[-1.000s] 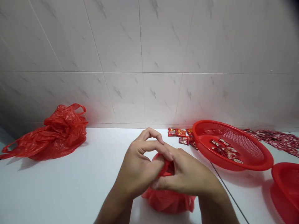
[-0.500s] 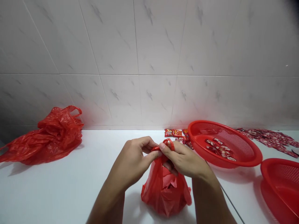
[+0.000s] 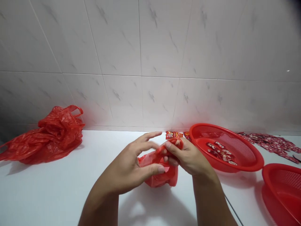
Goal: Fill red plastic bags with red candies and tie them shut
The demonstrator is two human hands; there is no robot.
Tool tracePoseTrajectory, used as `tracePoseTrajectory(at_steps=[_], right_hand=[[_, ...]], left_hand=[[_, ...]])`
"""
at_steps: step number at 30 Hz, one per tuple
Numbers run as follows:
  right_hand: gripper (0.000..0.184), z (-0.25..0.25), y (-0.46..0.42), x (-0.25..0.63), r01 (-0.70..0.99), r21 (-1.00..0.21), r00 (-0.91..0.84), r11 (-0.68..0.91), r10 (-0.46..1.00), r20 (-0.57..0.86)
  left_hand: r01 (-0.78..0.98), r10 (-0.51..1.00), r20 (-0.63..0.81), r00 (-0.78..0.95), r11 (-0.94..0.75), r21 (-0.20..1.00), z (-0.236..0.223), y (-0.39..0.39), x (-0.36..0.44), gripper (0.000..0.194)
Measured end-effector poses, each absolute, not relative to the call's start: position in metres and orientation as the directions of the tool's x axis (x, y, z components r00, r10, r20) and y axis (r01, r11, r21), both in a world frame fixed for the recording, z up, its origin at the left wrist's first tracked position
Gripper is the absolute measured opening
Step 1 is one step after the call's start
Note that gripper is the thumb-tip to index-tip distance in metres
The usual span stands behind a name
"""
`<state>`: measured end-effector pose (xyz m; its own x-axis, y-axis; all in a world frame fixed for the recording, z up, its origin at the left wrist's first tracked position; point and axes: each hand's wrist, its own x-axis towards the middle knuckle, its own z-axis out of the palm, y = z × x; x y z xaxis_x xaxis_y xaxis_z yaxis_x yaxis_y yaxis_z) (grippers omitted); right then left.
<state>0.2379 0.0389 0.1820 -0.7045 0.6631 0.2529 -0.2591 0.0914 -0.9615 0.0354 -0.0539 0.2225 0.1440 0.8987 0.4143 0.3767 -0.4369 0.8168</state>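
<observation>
A small red plastic bag (image 3: 158,179) hangs below my right hand (image 3: 185,153), which is closed around its gathered handles. The bag looks tilted and lifted, with a shadow on the white table under it. My left hand (image 3: 134,163) is beside the bag with fingers and thumb spread apart, close to its left side. Whether the left fingers touch the plastic I cannot tell. What the bag holds is hidden.
A crumpled pile of red plastic bags (image 3: 58,135) lies at the left on the white table (image 3: 98,185). Red snack packets (image 3: 174,135) lie near the tiled wall. A red basket (image 3: 199,150) with small packets, a second red basket (image 3: 270,191) and patterned red packets (image 3: 272,141) are at the right.
The bag has risen and swung up and left off the table. My left hand has let go of the handles and spread its fingers, while my right hand keeps its grip.
</observation>
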Motion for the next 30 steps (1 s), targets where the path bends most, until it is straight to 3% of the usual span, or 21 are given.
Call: tracePoseTrajectory(at_steps=[3, 5, 9, 12, 15, 17, 21, 24, 27, 30], right_hand=[[0.034, 0.183, 0.039, 0.244, -0.276, -0.953, -0.723, 0.124, 0.626, 0.292], [0.029, 0.185, 0.038, 0.249, -0.283, -0.948, -0.734, 0.146, 0.603, 0.312], [0.017, 0.19, 0.036, 0.261, -0.273, -0.918, -0.758, 0.287, 0.524, 0.389], [0.003, 0.193, 0.036, 0.268, -0.124, -0.845, -0.681, 0.52, 0.575, 0.453], [0.022, 0.192, 0.036, 0.267, 0.092, -0.702, -0.557, 0.706, 0.621, 0.551], [0.03, 0.19, 0.035, 0.262, 0.143, -0.602, -0.469, 0.786, 0.589, 0.658], [0.037, 0.188, 0.032, 0.245, 0.114, -0.342, -0.312, 0.933, 0.36, 0.879], [0.039, 0.188, 0.032, 0.236, 0.104, -0.209, -0.252, 0.972, 0.229, 0.94], [0.041, 0.185, 0.036, 0.233, 0.066, -0.224, -0.251, 0.972, 0.234, 0.939], [0.042, 0.182, 0.042, 0.239, -0.016, -0.351, -0.344, 0.936, 0.324, 0.881]], left_hand=[[0.272, 0.929, 0.346, 0.133, -0.37, 0.888, 0.218, -0.052, 0.047, 0.1], [0.298, 0.951, 0.252, 0.178, -0.297, 0.907, 0.215, -0.047, 0.054, 0.119], [0.387, 0.964, 0.129, 0.233, -0.214, 0.897, 0.213, -0.04, 0.058, 0.094], [0.334, 0.973, 0.122, 0.196, -0.183, 0.925, 0.217, -0.041, 0.056, 0.078], [0.275, 0.979, 0.083, 0.185, -0.133, 0.952, 0.222, -0.045, 0.054, 0.07], [0.236, 0.988, 0.061, 0.145, -0.094, 0.967, 0.225, -0.047, 0.054, 0.068], [0.048, 0.999, 0.035, 0.018, -0.036, 0.998, 0.224, -0.044, 0.055, 0.07], [-0.06, 0.997, 0.061, 0.054, -0.057, 0.997, 0.22, -0.036, 0.054, 0.065], [-0.012, 0.98, 0.141, 0.138, -0.141, 0.99, 0.219, -0.029, 0.051, 0.047], [0.149, 0.971, 0.203, 0.127, -0.221, 0.964, 0.223, -0.028, 0.05, 0.041]])
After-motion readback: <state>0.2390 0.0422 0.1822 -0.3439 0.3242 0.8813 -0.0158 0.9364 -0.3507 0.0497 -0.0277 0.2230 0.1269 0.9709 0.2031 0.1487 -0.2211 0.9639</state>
